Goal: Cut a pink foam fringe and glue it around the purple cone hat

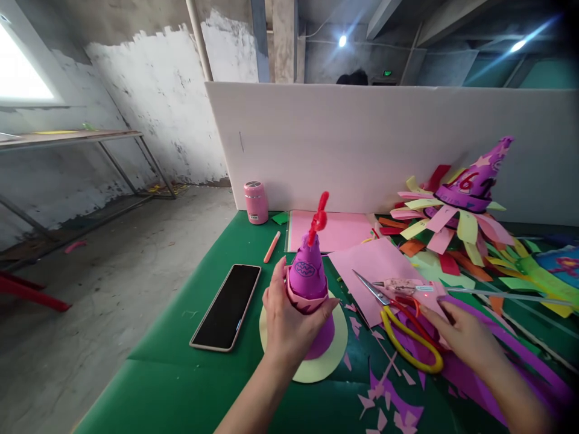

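A purple paper cone hat (308,271) with a pink band and a red fuzzy piece (319,220) on its tip stands upright near the middle. My left hand (294,313) is wrapped round its band. Beneath it lie a purple piece and a pale yellow disc (312,375). At the right, my right hand (456,328) has its fingers at a pink glue gun (418,290), beside scissors (407,343) with yellow and red handles; the thumb and index finger are close to its purple-covered surroundings, and the grip is partly hidden.
A phone (227,307), a pink marker (272,247) and a pink canister (256,203) are on the green table (167,374). Pink sheets (332,229) and paper scraps lie about. A decorated cone hat (470,184) with paper strips stands back right, before a white board (339,138).
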A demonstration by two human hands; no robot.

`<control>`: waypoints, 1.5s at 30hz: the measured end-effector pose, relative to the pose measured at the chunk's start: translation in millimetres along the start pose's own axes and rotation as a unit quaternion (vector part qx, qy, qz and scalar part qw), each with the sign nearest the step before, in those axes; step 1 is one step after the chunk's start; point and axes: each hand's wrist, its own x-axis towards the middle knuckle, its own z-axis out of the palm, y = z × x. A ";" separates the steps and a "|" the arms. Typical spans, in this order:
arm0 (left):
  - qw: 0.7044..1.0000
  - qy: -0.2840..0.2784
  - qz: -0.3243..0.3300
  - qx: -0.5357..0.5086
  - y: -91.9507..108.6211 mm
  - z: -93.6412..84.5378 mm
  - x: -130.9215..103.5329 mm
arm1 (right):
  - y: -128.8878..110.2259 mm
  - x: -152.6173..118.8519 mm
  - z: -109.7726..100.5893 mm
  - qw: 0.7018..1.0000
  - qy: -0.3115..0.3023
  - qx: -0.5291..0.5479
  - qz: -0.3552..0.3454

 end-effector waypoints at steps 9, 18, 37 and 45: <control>0.995 -0.042 0.076 -0.045 -6.0 -11.8 -3.7 | -73.3 -30.5 4.0 0.988 0.014 0.121 -0.099; 0.969 -0.111 0.073 -0.207 -21.7 -23.3 1.6 | -152.2 -55.8 57.3 0.901 -0.217 0.306 -0.218; 0.969 -0.114 0.037 -0.217 -15.9 -23.2 2.6 | -159.6 -59.9 78.8 0.873 -0.229 0.389 -0.187; 0.961 -0.111 0.015 -0.254 -12.9 -23.4 3.3 | -170.9 -64.3 75.4 0.868 -0.234 0.403 -0.170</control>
